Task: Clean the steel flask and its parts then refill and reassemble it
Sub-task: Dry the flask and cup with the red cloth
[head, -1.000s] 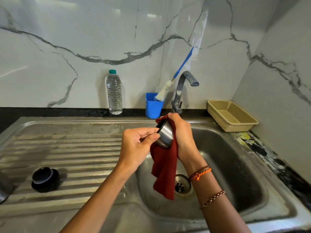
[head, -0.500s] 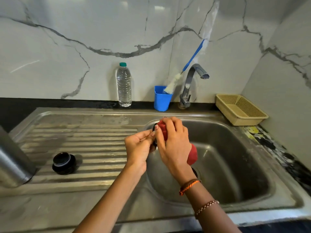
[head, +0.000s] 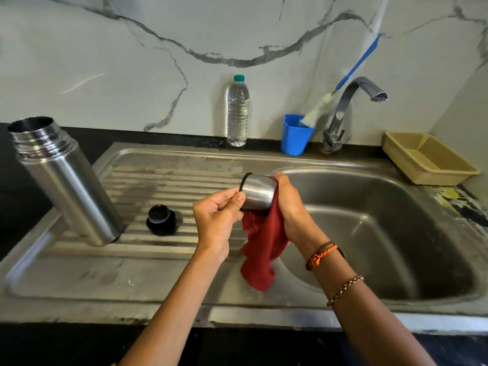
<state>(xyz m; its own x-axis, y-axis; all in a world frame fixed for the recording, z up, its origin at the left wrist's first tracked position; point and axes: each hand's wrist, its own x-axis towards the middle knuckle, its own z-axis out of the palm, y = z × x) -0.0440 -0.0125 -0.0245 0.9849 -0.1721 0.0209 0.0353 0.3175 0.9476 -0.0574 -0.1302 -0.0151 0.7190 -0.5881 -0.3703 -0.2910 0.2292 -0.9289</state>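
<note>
While the steel cup (head: 257, 191) lies on its side above the sink's left edge, the left hand (head: 217, 220) pinches its rim and the right hand (head: 291, 207) grips its base through a red cloth (head: 260, 249) hanging below. Steel flask body (head: 66, 180) stands open on the ribbed drainboard (head: 163, 178), black stopper (head: 161, 220) just beside it. Sink basin (head: 383, 233) sits right of the hands. Along the marble wall: water bottle (head: 238, 112), blue cup (head: 295, 138) with a brush (head: 317, 109), tap (head: 346, 109), beige basket (head: 427, 159).
</note>
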